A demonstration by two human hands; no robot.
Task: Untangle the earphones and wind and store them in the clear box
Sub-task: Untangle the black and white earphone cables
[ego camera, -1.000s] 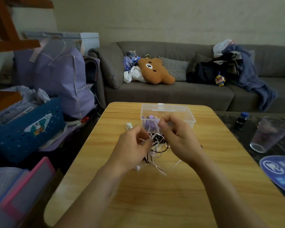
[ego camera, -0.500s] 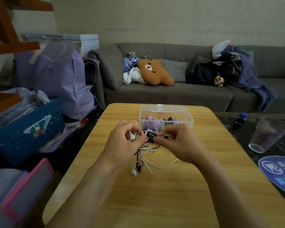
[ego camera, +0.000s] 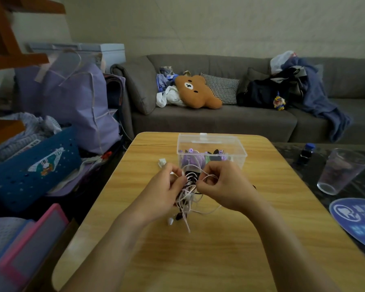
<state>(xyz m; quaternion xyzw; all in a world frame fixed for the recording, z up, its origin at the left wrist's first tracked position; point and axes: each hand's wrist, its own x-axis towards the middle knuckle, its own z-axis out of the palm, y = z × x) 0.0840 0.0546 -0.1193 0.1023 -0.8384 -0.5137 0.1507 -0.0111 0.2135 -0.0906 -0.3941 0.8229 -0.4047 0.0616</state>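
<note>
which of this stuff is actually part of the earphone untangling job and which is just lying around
Part of the job:
- tangled earphones, white and black cords, pinched by the left hand and right hand
- clear box, open, on the wooden table

Just lying about:
- small white piece beside the box
- plastic cup
- dark bottle
- bear plush on the sofa
- blue basket

The room is dim, lit softly and evenly – no hard shadows, no glare on the wooden table (ego camera: 219, 260). Colours look muted and a little grainy. The wide-angle lens bows the edges, bending the shelf frame (ego camera: 6, 39) at left. Near corners smear soft – the forearms low in frame blur.
</note>
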